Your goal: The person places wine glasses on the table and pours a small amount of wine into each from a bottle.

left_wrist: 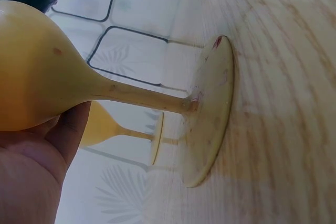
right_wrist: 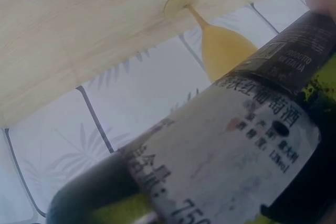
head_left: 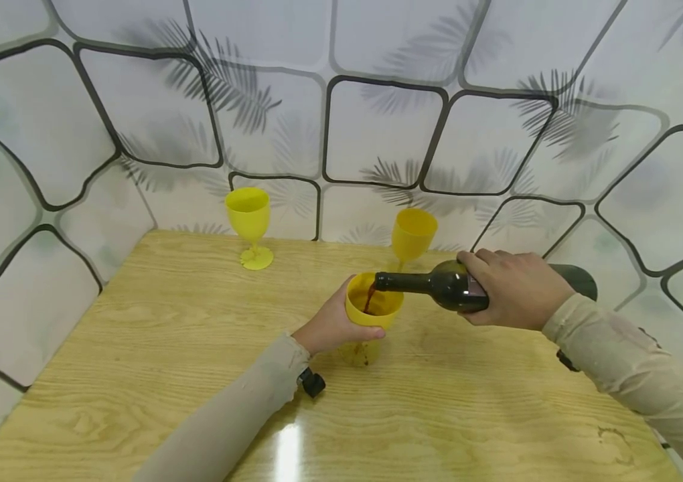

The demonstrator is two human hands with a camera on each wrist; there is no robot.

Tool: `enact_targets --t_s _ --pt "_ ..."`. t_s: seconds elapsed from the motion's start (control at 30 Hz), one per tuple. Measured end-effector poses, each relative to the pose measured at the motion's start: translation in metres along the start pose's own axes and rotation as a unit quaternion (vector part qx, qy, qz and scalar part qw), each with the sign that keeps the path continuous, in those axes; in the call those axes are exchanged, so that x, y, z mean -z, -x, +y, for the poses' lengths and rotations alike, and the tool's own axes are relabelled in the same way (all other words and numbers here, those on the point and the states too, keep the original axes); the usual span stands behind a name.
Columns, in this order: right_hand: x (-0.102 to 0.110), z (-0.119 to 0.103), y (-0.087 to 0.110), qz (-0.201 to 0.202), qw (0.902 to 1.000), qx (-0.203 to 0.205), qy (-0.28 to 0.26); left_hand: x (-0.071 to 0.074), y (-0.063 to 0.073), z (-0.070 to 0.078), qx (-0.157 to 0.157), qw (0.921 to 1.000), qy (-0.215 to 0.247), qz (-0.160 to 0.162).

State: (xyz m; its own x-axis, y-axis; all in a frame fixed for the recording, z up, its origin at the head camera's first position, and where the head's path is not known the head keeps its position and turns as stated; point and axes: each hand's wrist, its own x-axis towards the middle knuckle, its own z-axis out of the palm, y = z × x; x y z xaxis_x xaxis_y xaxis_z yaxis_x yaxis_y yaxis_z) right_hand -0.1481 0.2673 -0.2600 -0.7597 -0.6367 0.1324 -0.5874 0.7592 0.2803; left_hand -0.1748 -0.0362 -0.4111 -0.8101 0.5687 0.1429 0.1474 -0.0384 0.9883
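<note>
My left hand (head_left: 341, 321) grips the bowl of a yellow goblet (head_left: 375, 317), its thumb along the near side. In the left wrist view the goblet's stem and round foot (left_wrist: 210, 119) show, with the foot at the wooden tabletop. My right hand (head_left: 516, 288) holds a dark green wine bottle (head_left: 450, 284) nearly level, neck pointing left. The bottle's mouth is over the goblet's rim, and a thin stream of dark red wine (head_left: 369, 296) runs into the bowl. A white label (right_wrist: 226, 145) with printed characters covers the bottle's side in the right wrist view.
A second yellow goblet (head_left: 249, 217) stands upright at the back left of the wooden table (head_left: 197, 321). Another goblet (head_left: 414, 234) stands at the back, just behind the bottle neck. A patterned wall covering (head_left: 384, 134) rises along the table's far edge.
</note>
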Motion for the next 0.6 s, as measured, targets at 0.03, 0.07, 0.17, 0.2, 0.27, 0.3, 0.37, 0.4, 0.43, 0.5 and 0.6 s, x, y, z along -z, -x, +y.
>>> enact_targets --t_s 0.03,0.07,0.17,0.2,0.27,0.3,0.37,0.4,0.43,0.5,0.6 --pt "0.0 0.0 -0.0002 0.0 1.0 0.0 -0.002 0.0 0.0001 0.0 0.0 1.0 -0.001 -0.001" --pt "0.0001 0.0 -0.0002 0.0 1.0 -0.001 -0.003 0.0001 0.0003 0.0001 0.001 1.0 -0.002 -0.001" --pt "0.0004 0.0005 -0.0005 0.001 1.0 -0.002 -0.003 0.0002 0.0006 0.0007 0.005 1.0 -0.007 0.001" --pt "0.0004 0.0006 -0.0006 0.001 1.0 -0.003 -0.002 0.0002 0.0007 0.001 0.007 0.9999 -0.008 0.001" --pt "0.0003 0.0008 -0.0007 0.002 1.0 -0.003 -0.002 0.0004 0.0008 0.0013 0.01 0.9999 -0.009 0.002" --pt "0.0005 0.0008 -0.0009 0.001 1.0 -0.003 -0.001 0.0005 0.0007 0.0013 0.01 0.9999 -0.009 0.002" --pt "0.0014 0.0008 -0.0011 0.0 1.0 -0.004 -0.002 0.0007 0.0007 0.001 0.01 0.9999 -0.009 0.002" --pt "0.0019 0.0008 -0.0013 -0.001 1.0 -0.004 -0.004 0.0008 0.0005 0.0008 0.01 0.9999 -0.008 0.001" --pt "0.0023 0.0008 -0.0015 -0.002 1.0 -0.005 -0.005 0.0009 0.0005 0.0005 0.009 0.9999 -0.009 0.002" --pt "0.0025 0.0008 -0.0018 -0.004 1.0 -0.005 -0.003 0.0009 0.0002 0.0004 0.007 0.9999 -0.009 0.002" --pt "0.0012 0.0009 -0.0022 -0.006 1.0 -0.004 -0.001 0.0005 -0.0002 -0.0003 0.006 1.0 -0.006 0.002"
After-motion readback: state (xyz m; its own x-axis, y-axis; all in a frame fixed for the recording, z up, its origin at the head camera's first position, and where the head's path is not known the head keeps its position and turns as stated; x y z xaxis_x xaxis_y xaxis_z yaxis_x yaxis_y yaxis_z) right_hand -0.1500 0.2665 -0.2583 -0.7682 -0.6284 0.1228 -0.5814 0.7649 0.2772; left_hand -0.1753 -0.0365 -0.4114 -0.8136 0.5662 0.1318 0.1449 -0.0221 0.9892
